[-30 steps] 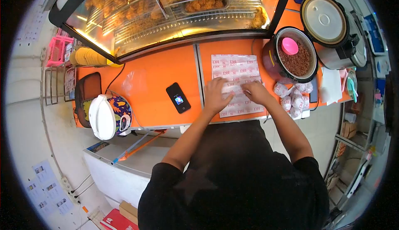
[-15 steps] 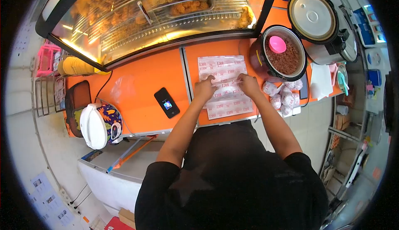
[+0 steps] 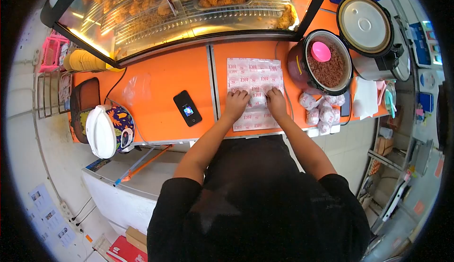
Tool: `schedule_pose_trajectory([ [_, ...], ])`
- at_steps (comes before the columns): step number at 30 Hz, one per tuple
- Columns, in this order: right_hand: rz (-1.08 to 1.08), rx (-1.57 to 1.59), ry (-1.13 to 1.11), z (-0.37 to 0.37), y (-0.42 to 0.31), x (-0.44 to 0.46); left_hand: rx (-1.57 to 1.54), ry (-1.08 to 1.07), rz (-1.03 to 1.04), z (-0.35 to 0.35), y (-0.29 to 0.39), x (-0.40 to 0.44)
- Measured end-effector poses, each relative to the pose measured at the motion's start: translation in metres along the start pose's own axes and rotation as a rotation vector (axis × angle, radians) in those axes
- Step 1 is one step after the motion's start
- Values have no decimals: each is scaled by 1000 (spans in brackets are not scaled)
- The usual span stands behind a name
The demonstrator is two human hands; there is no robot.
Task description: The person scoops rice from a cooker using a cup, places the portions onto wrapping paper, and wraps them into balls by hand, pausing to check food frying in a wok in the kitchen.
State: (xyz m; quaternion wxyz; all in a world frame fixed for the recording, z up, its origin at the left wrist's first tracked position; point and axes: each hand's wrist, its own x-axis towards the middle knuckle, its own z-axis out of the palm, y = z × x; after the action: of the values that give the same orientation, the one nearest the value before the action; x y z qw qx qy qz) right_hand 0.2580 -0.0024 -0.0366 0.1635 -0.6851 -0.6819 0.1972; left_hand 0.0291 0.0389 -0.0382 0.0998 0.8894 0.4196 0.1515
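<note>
A sheet of white wrapping paper (image 3: pixel 255 75) with red "RICE" print lies on the orange counter in front of me. From the left, my left hand (image 3: pixel 237 104) has its fingers curled closed on the paper. My right hand (image 3: pixel 276 105) grips it from the right in the same way. Between the hands the paper bulges slightly; what is under it is hidden. To the right, an open rice cooker (image 3: pixel 350 72) holds reddish-brown rice (image 3: pixel 329 72) with a pink cup (image 3: pixel 320 52) in it. Several wrapped bundles (image 3: pixel 326 112) in similar paper sit below the cooker.
A glass display case (image 3: pixel 189 35) of fried chicken runs along the back. On the left lie a phone (image 3: pixel 187 108) and a white-lidded patterned cooker (image 3: pixel 101 130). A second pot with its lid raised (image 3: pixel 364 24) stands at the right, near white sheets (image 3: pixel 365 98).
Both hands have shifted slightly on the paper, from pinching it with thumbs up to fingers curled over it, around the bulge. The whole view has tilted a little.
</note>
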Motion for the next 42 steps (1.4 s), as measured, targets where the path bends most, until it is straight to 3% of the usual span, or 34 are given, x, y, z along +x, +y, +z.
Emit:
schedule_pose_trajectory([
  [1,-36,38,49,6,5,-8,0,91,81,5,-4,-9],
  [4,-121,181,1,-10,1,-36,-26,89,111,-11,-3,-18],
  [7,-174,271,73,-34,-21,-59,-35,-56,146,-30,0,-32],
  [11,-77,263,-64,-23,3,-67,-36,-113,205,-18,-10,-35],
  [14,26,272,-177,-24,17,-53,-86,-367,88,-31,-11,-13],
  [16,79,407,-269,-46,17,-38,-194,-394,30,-33,-16,0],
  [19,-169,339,-206,-29,45,-19,-259,-459,-59,-30,-22,13],
  [20,86,423,-332,-49,28,-7,-239,-492,-87,-28,-22,17],
  [25,-11,104,-420,-24,36,39,52,-828,-255,-33,6,67],
  [28,-39,-71,-405,-9,26,47,251,-800,-234,-26,23,85],
  [30,-35,-208,-489,-35,-4,45,203,-654,-37,-23,20,80],
  [33,-382,-91,-157,-33,7,21,-77,-403,214,-26,7,65],
  [34,-390,-6,-97,-31,11,12,-206,-315,291,-27,4,60],
  [38,-94,806,-568,-39,22,-13,-579,-639,-155,-36,12,44],
  [41,287,1271,-718,-81,9,-27,-891,-586,-77,-35,29,26],
  [42,384,1452,-688,-78,16,-33,-1003,-680,-161,-49,42,30],
])
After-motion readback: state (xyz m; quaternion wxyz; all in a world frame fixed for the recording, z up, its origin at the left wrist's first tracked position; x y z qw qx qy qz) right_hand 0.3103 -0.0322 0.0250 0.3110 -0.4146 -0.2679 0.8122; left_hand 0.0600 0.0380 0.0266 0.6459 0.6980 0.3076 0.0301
